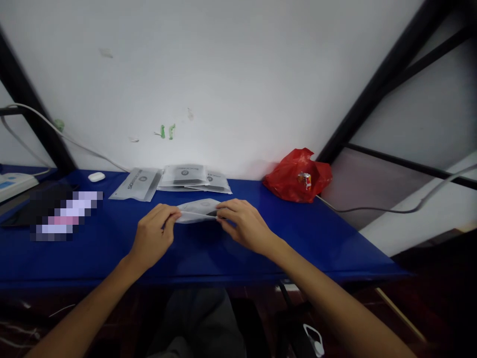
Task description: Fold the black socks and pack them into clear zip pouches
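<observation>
Between my two hands, just above the blue table, is a frosted plastic zip bag (197,206) with its opening edge facing me. My left hand (156,231) pinches the bag's left corner. At the right end of the edge, my right hand (242,223) grips the bag with fingers and thumb. Something dark shows inside near the right fingers, too unclear to name. Behind the hands, a similar printed bag (137,184) lies flat at the left. Beside it is a small stack of such bags (184,174), with another bag (216,182) partly under it.
A red plastic bag (286,176) with a shiny wrapper in its mouth sits at the back right. A small white case (97,176) and a blurred-out device (67,214) lie left. The blue table (305,243) meets a white wall behind; black frame bars flank it.
</observation>
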Available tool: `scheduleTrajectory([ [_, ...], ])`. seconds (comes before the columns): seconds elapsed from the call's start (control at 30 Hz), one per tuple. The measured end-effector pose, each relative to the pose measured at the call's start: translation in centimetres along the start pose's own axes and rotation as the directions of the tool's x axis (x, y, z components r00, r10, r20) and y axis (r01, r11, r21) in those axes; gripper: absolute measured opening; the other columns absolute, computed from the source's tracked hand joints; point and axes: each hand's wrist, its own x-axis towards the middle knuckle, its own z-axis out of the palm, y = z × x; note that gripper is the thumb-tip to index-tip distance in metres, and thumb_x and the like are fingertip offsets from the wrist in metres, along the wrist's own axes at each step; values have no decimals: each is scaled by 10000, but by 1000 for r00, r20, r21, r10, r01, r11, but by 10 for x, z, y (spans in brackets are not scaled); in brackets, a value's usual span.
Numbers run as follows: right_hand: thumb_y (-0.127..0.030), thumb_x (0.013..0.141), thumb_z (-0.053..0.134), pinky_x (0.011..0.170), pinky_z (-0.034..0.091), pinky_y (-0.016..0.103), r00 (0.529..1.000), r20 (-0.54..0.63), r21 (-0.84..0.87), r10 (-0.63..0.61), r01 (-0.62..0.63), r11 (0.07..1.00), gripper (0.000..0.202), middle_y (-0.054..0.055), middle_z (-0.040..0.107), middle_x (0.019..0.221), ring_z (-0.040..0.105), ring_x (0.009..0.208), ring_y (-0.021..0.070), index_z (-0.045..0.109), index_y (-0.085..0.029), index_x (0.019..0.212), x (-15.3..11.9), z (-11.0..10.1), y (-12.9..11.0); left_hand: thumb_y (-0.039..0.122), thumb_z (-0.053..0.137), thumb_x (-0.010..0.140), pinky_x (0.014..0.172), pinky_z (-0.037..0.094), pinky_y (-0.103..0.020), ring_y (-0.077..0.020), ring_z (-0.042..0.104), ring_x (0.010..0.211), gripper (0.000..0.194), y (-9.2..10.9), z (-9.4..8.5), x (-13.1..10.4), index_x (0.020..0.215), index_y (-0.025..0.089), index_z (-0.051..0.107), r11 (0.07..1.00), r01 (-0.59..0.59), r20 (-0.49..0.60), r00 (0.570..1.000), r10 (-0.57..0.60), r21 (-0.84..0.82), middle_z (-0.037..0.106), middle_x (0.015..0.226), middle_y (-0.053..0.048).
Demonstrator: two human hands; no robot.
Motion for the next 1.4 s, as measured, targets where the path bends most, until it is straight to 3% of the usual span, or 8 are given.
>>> scheduleTrajectory([
  [0.2, -156, 856, 505, 847, 429, 384, 999, 1, -101, -41, 41, 994, 137, 74, 645, 1061, 572, 980, 210, 634, -195, 884, -4, -3, 4, 265, 417, 925, 707, 493, -260, -143, 602, 750, 169, -8, -6, -3, 942, 195, 570, 996, 89, 104, 991, -89, 5, 635, 823, -13],
  [0.33, -149, 847, 514, 848, 433, 389, 999, -10, -125, -48, 47, 991, 127, 82, 645, 1079, 575, 978, 217, 630, -194, 875, -2, -6, -5, 273, 435, 929, 809, 477, -337, -186, 599, 899, 255, -1, -7, -1, 1150, 188, 528, 986, -130, 205, 973, 107, 102, 647, 965, -47],
  [0.43, -154, 842, 518, 830, 443, 381, 999, -9, -146, -45, 44, 988, 122, 75, 653, 1075, 587, 955, 219, 632, -194, 862, 0, -5, -11, 181, 420, 926, 750, 463, -331, -179, 590, 814, 205, 5, -4, 0, 1029, 175, 597, 928, -318, 293, 922, 255, 195, 661, 909, -44],
  [0.57, -159, 849, 519, 835, 443, 388, 998, 1, -149, -55, 54, 987, 131, 86, 655, 1081, 588, 959, 222, 632, -180, 911, 1, -2, -16, 117, 396, 918, 677, 444, -304, -163, 582, 739, 236, 8, 1, 1, 912, 162, 627, 900, -362, 273, 916, 295, 242, 670, 830, -37],
  [0.9, -171, 882, 489, 812, 444, 361, 996, -25, -178, -91, 85, 980, 153, 72, 664, 1060, 578, 945, 211, 639, -181, 854, -3, 2, -10, 98, 399, 892, 640, 444, -275, -132, 595, 695, 270, 5, 8, 2, 872, 181, 655, 913, -343, 222, 929, 295, 222, 703, 808, -14],
  [1.2, -115, 845, 520, 826, 436, 386, 1000, 2, -335, 24, -22, 942, 137, 83, 666, 1064, 571, 959, 228, 643, -175, 833, -20, 4, 19, 133, 411, 883, 709, 483, -299, -165, 633, 776, 276, -26, 10, 8, 858, 199, 678, 949, -222, 276, 948, 157, 225, 711, 812, -19],
  [1.3, -197, 854, 552, 807, 467, 382, 991, 1, -226, 131, -128, 966, 107, 77, 670, 1070, 594, 947, 228, 656, -184, 832, -28, 9, 29, 256, 407, 914, 794, 483, -308, -177, 631, 889, 267, -33, 8, 11, 895, 225, 672, 975, -144, 425, 903, 60, 169, 709, 919, -12],
  [1.4, -325, 865, 556, 887, 478, 390, 966, -18, -22, 259, -260, 965, 190, 81, 650, 1143, 596, 1032, 222, 662, -197, 955, -39, 19, 42, 420, 390, 917, 908, 460, -325, -191, 579, 1072, 354, -41, 4, 9, 1165, 254, 580, 991, 37, 528, 843, -100, 128, 638, 1167, -18],
])
